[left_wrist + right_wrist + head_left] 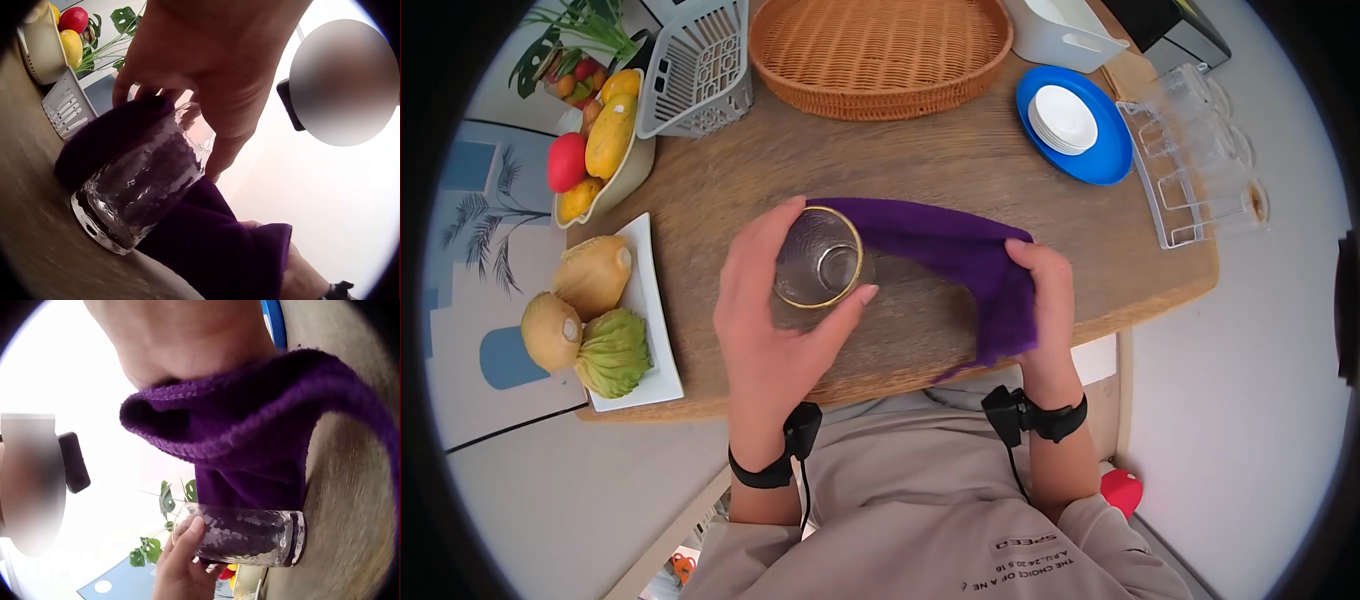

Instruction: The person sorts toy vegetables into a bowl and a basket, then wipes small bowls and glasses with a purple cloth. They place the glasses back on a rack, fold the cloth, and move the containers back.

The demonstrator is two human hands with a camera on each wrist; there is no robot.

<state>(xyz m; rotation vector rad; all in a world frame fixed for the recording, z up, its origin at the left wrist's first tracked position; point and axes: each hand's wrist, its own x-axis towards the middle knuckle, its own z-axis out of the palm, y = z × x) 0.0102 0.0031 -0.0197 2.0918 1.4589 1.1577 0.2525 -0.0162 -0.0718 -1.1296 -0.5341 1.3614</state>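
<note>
A clear, rippled drinking glass with a gold rim (820,258) is gripped near its top by my left hand (765,310), thumb on one side and fingers on the other. The left wrist view shows the glass (144,181) tilted, its thick base close over the table. A purple cloth (945,240) stretches from behind the glass across to my right hand (1048,300), which pinches its right end with the thumb on top. In the right wrist view the cloth (250,431) hangs in a loose fold and hides most of the right fingers.
Left on the wooden table (700,180) are a white plate of fruit (662,330), a fruit basket (635,170) and a grey plastic basket (700,80). A wicker tray (880,105) stands at the back. Rightward are a blue plate (1105,165) with white dishes and a rack (1165,190) of glasses.
</note>
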